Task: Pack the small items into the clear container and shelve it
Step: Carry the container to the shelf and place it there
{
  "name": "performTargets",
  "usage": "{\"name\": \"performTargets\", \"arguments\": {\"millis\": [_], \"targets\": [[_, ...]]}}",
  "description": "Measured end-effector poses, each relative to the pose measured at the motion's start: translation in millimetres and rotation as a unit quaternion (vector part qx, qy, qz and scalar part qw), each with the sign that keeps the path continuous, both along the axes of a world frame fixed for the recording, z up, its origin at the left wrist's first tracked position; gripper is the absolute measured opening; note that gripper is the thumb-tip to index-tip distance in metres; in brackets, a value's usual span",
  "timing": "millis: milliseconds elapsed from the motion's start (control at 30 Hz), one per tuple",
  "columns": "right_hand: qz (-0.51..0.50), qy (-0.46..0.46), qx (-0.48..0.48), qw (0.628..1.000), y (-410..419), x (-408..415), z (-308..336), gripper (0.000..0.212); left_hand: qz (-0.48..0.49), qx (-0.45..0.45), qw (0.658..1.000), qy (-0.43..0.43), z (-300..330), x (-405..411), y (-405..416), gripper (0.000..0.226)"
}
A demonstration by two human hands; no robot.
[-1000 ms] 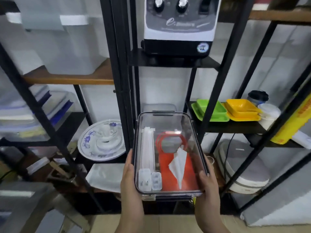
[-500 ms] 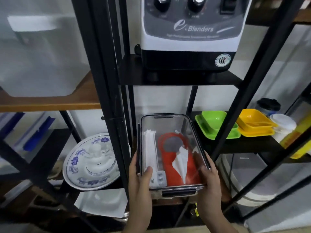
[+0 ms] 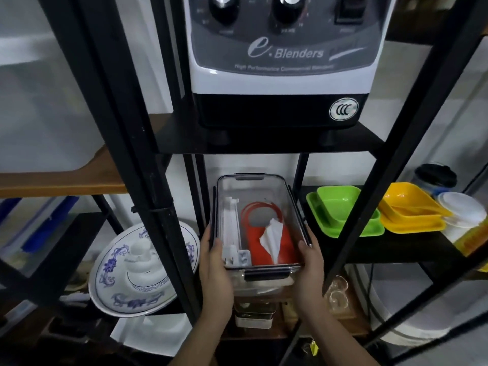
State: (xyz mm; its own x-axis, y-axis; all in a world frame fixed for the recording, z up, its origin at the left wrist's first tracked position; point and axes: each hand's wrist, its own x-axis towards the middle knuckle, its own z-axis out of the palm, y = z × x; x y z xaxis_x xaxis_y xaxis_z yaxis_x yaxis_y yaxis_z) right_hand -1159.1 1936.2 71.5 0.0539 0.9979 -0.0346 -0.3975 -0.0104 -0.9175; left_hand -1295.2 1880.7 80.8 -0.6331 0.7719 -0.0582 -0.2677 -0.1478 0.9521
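Overhead, blender [image 3: 282,62] — black rack posts [image 3: 148,165] alongside

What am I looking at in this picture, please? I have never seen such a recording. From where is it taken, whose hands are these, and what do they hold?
No machine works here: a person wears a camera on the head, looking forward and down. The left hand and right hand grip the two sides of a clear container with its lid on, in a black shelf rack. Inside lie an orange item, a white tissue and small white parts. Above stands a blender base. Nearby are a blue-patterned plate and green trays and yellow trays.
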Motion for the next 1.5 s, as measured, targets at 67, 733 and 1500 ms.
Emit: {"name": "performTargets", "arguments": {"millis": [67,733,1500], "targets": [[0.001,0.003,-0.011,1.000,12,-3,1,0.049,-0.006,-0.003,1.000,-0.001,-3,-4,11,0.058],[0.041,-0.072,-0.094,0.992,54,-21,-13,0.066,-0.018,-0.061,0.998,-0.026,-44,-32,61,0.059],[0.055,-0.203,-0.021,0.977,46,-6,4,0.040,0.073,-0.141,0.977,0.139,-23,-28,49,0.067]]}}
